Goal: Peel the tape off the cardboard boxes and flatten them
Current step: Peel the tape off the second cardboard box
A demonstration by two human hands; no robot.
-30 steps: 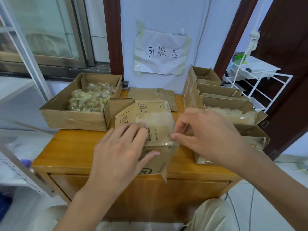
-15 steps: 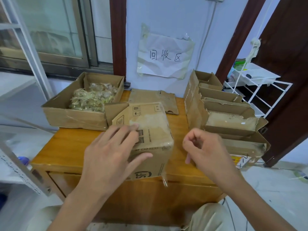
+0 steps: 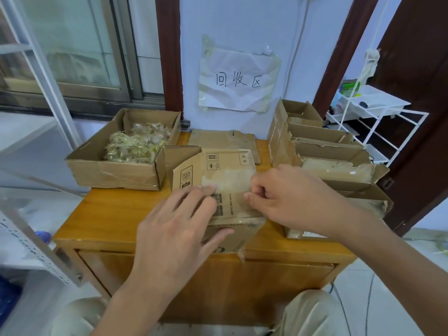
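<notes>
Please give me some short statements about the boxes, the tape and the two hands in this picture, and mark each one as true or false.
1. The left hand lies flat on the printed box. True.
2. The right hand rests on the wooden table, away from the box. False: its fingertips pinch at the clear tape on the box top.
3. The open box at the left holds crumpled tape. True.
4. The paper sign lies on the table. False: it is stuck to the wall.
5. Opened boxes stand at the right. True.
</notes>
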